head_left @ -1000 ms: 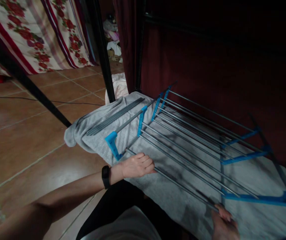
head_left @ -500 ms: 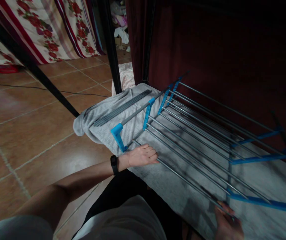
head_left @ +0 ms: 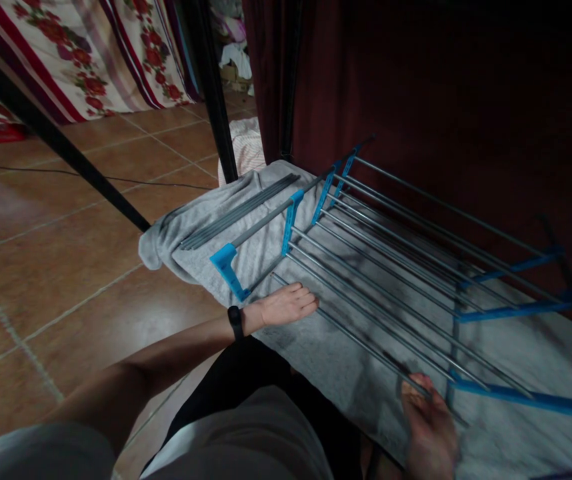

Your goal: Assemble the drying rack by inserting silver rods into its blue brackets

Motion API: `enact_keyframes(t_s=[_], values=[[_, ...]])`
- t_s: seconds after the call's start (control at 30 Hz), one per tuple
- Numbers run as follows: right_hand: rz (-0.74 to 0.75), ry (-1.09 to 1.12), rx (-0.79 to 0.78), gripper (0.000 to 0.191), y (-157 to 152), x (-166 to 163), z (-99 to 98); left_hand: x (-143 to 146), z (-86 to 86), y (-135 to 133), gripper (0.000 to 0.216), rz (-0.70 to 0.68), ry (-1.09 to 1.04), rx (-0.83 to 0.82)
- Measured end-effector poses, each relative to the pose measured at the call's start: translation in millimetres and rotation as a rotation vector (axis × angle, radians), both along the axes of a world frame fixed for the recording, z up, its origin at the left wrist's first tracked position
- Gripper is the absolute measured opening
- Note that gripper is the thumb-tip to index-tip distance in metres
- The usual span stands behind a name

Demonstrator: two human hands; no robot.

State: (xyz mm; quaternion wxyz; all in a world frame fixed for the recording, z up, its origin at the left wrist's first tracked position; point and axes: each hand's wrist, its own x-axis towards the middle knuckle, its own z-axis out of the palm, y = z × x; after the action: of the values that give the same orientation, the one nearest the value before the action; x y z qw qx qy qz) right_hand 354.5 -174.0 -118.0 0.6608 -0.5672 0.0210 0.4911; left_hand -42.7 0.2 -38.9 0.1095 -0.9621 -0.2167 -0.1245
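Note:
My left hand (head_left: pixel 290 305), with a dark band on its wrist, is wrapped over the left part of a thin grey metal rod (head_left: pixel 351 345). Near the rod's right end, my right hand (head_left: pixel 426 417) closes round it from below. The rod lies at the near side of a rack frame (head_left: pixel 381 267), whose several parallel rods run between blue plastic brackets. The blue corner bracket (head_left: pixel 226 267) at the near left stands just beyond my left wrist. A long blue bracket (head_left: pixel 531 398) is on the right, past my right hand.
Several loose grey rods (head_left: pixel 241 212) lie bundled on the grey blanket (head_left: pixel 166 243) under the rack. Black posts (head_left: pixel 216 100) rise at the left. A dark red curtain (head_left: pixel 391 87) hangs behind, and a cable (head_left: pixel 91 176) crosses the tiled floor (head_left: pixel 91 293).
My right hand has moved left along the rod, leaving its right end sticking out past the fingers. My left hand still covers the left part, its fingers a little straighter.

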Motion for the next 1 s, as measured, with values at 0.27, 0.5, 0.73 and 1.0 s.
enact_keyframes(t_s=[0.27, 0.5, 0.73, 1.0], values=[[-0.119, 0.361, 0.012, 0.027, 11.2, -43.4, 8.1, -0.6, -14.7, 10.4, 0.021, 0.08, -0.011, -0.037], [-0.07, 0.199, 0.106, 0.013, 18.5, -76.6, 15.0, -0.3, -22.3, 11.4, 0.018, 0.173, -0.069, -0.076], [-0.012, 0.246, 0.132, 0.013, 29.1, -117.6, 16.6, 2.1, -23.1, 12.8, 0.023, 0.264, -0.141, -0.079], [-0.081, 0.252, 0.143, 0.006, 29.1, -119.3, 17.4, -1.4, -18.9, 0.6, 0.04, 0.385, -0.285, 0.016]])
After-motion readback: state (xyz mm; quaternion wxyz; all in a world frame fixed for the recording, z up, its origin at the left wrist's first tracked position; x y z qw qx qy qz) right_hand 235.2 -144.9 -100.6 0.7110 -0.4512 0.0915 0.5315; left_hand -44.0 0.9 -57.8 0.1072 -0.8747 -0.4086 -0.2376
